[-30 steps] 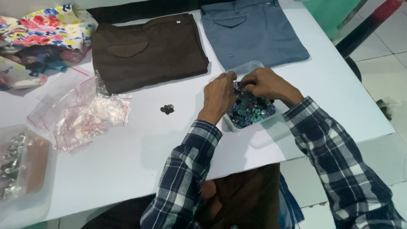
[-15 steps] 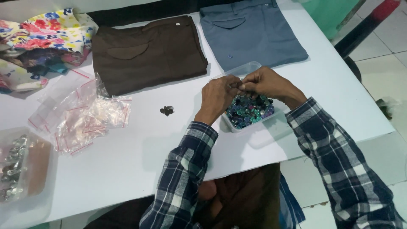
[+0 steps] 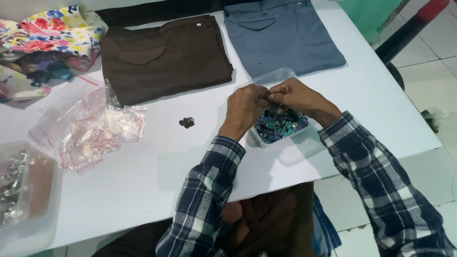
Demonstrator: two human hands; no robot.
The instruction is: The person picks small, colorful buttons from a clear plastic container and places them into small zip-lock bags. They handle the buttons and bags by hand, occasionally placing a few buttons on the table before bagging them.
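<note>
Since a second ago both hands have lifted a little off the tub and drawn together, so that the fingertips now meet above it instead of digging in the heap. The left hand (image 3: 245, 107) and the right hand (image 3: 297, 97) are each curled, fingers pressed to thumb, pinching some small piece between them where they touch; the piece itself is too small to make out. Directly below the fingertips sits the tub (image 3: 281, 75), a clear plastic box near the right end of the table's (image 3: 157, 176) front edge, filled with buttons (image 3: 278, 126) in blue, green and dark tones. To do this step well, it seems wise to keep the pinch right over the tub, so a dropped piece falls back among the rest and not onto the white top, and to hold the wrists low and steady, since the part is tiny and slips easily. A few loose dark buttons (image 3: 186, 122) lie apart to the left of the left hand, toward the middle of the table. Beyond them, brown trousers (image 3: 166, 57) and grey-blue trousers (image 3: 281, 33) lie folded along the far edge, with small clear bags (image 3: 90, 128) toward the left edge and a tray (image 3: 28, 185) of metal bits at the left front corner.
</note>
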